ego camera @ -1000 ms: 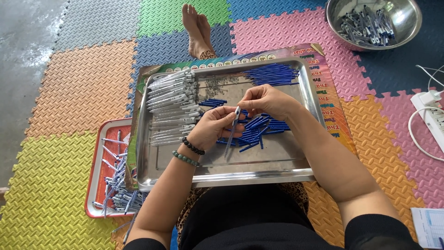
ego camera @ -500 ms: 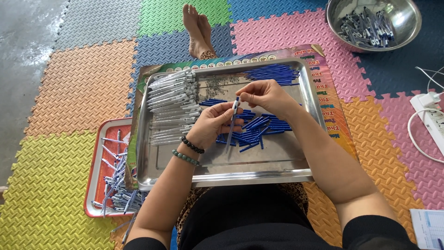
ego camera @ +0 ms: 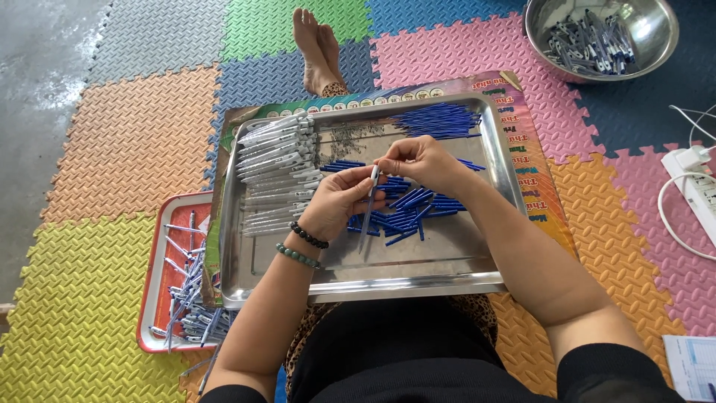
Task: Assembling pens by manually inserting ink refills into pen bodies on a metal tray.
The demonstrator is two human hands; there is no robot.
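1. Foam floor mats [ego camera: 112, 149] in yellow, orange, green, pink and blue squares cover the ground, with a bare grey patch at the far left.
2. Nearest the person, a steel tray [ego camera: 418, 280] rests over the lap on a colourful printed board [ego camera: 526, 142]; a corner of white printed paper [ego camera: 693, 366] lies at the near right.
3. Left hand [ego camera: 339, 201], with two bead bracelets at the wrist, grips a clear pen barrel [ego camera: 367, 216] held upright over the tray's middle.
4. Right hand [ego camera: 421, 160] pinches at the barrel's top end with fingertips closed; since a second ago the hands have risen slightly and the barrel has turned more upright.
5. Loose blue refills [ego camera: 406, 205] lie scattered under the hands, and a tidy bundle of them [ego camera: 440, 119] sits at the tray's far edge.
6. Finished clear pens [ego camera: 276, 168] are stacked in rows at the tray's left side.
7. Left of it, a red-rimmed tray [ego camera: 153, 298] holds more pens.
8. Farther off stand a steel bowl [ego camera: 656, 33] of pen parts, a white power strip [ego camera: 701, 183], and someone's bare feet [ego camera: 317, 45].
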